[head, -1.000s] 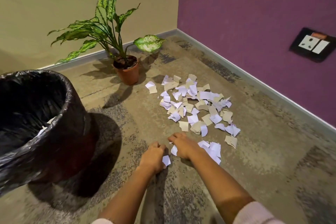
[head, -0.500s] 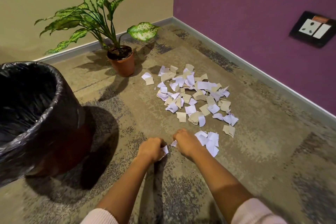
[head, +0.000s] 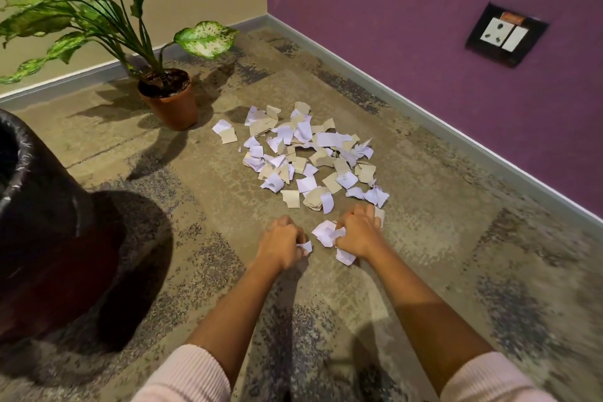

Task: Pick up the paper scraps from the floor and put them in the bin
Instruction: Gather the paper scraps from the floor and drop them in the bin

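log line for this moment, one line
stage: gathering | left hand: holds scrap | right hand: grips scraps | pile: on floor | bin: at left

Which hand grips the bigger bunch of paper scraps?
The right hand: a crumpled white bunch sticks out of its curled fingers, while the left hand pinches only one small scrap.

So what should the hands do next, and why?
Probably lift both hands and swing left to the bin: the left hand pinches a white scrap, the right hand grips a crumpled bunch, and the bin is open-topped.
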{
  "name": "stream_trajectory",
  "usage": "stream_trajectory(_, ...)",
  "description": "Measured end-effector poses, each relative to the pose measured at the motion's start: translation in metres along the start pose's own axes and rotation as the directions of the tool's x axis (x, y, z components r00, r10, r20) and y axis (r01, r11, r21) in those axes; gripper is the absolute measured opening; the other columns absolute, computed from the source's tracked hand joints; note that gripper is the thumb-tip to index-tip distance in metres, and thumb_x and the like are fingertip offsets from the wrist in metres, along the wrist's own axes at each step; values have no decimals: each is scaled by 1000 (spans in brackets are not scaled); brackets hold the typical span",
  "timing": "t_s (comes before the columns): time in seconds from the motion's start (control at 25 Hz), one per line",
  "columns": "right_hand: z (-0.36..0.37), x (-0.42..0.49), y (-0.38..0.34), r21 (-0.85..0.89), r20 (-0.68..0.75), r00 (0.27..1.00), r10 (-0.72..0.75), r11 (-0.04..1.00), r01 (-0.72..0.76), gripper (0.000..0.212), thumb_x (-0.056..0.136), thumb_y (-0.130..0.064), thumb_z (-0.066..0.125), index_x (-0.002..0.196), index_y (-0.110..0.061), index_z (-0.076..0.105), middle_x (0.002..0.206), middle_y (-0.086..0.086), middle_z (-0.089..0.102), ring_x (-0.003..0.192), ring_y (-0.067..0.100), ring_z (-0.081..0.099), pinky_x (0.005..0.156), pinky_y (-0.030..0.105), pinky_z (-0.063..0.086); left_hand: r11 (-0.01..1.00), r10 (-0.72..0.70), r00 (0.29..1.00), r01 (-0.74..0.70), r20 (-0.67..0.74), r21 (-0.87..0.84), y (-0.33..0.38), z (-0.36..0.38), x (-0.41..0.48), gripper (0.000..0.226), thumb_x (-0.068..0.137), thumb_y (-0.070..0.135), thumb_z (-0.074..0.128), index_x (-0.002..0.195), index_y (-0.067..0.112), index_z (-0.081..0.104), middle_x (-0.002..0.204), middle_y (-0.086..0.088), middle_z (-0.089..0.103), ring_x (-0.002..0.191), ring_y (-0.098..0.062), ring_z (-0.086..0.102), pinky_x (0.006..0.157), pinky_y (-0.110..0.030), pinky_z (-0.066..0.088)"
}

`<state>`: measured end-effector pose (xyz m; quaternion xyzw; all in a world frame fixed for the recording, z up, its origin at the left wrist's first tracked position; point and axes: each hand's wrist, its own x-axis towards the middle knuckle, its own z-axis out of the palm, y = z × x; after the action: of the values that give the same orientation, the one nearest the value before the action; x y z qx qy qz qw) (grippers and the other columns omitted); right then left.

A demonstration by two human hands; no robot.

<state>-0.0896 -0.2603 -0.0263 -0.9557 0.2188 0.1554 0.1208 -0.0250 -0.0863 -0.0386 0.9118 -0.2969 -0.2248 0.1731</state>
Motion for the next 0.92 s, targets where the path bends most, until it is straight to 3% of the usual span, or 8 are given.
stream_trajectory(0.12, 6, -3, 18, 69, 82, 996, 20, 997, -26, 36, 75, -29, 71, 108, -20, 60, 128, 10, 35, 124, 35, 30, 103, 41, 38, 996, 79, 997, -79, -5, -34, 14, 7, 10, 19, 79, 20, 75, 97, 14, 70, 120, -4, 52, 117, -23, 48, 93, -36, 47)
stream_trajectory(0.2, 11, -5, 23, 136, 128, 992, 12, 990, -30, 66, 65, -31, 81, 121, -22, 47, 131, 9, 32, 124, 34, 29, 104, 41, 37, 992, 128, 992, -128, 6, -7, 22, 9, 18, 25, 79, 18, 75, 102, 14, 66, 123, -5, 49, 117, -25, 49, 92, -37, 48)
stream_trajectory(0.32, 15, -2, 22, 104, 188, 981, -36, 994, 16, 116, 57, -31, 88, 147, -29, 15, 146, 5, 21, 133, 36, 21, 106, 48, 37, 982, 164, 981, -172, 100, 75, 30, 12, 32, 74, 73, 24, 81, 137, 13, 43, 138, -10, 39, 126, -32, 42, 97, -44, 46)
stream_trajectory(0.4, 17, 3, 19, 14, 215, 975, -52, 999, 50, 125, 60, -28, 88, 151, -30, 2, 151, 3, 13, 135, 35, 17, 106, 52, 38, 973, 165, 974, -187, 155, 138, 33, 12, 41, 98, 71, 28, 84, 150, 17, 26, 143, -12, 36, 131, -32, 37, 103, -43, 42)
stream_trajectory(0.48, 17, 10, 17, -17, 222, 974, -38, 999, 43, 119, 62, -26, 88, 151, -29, 8, 149, 6, 15, 133, 36, 19, 107, 50, 37, 962, 156, 971, -190, 179, 196, 35, 13, 48, 98, 73, 29, 83, 152, 24, 26, 142, -13, 36, 129, -32, 39, 102, -41, 42)
stream_trajectory(0.6, 18, 20, 18, 38, 195, 980, -31, 999, 24, 99, 65, -23, 87, 146, -30, 30, 145, 8, 23, 130, 37, 26, 107, 46, 38, 958, 160, 976, -189, 149, 213, 37, 14, 54, 75, 77, 24, 78, 144, 27, 44, 130, -13, 41, 117, -33, 49, 93, -40, 48)
stream_trajectory(0.76, 18, 24, 20, 109, 99, 992, -82, 991, 71, 78, 71, -21, 82, 139, -33, 45, 138, 8, 38, 123, 36, 40, 102, 41, 40, 982, 141, 986, -151, 88, 117, 37, 15, 54, 48, 82, 16, 70, 129, 16, 61, 125, -14, 51, 111, -34, 56, 85, -38, 48)
stream_trajectory(0.92, 19, 24, 21, 76, 44, 988, -148, 987, 144, 56, 75, -21, 77, 127, -20, 58, 129, 12, 50, 117, 37, 50, 97, 40, 46, 990, 100, 992, -107, 76, 94, 41, 14, 49, 16, 85, 6, 57, 94, 5, 71, 101, -19, 68, 90, -37, 63, 66, -34, 41)
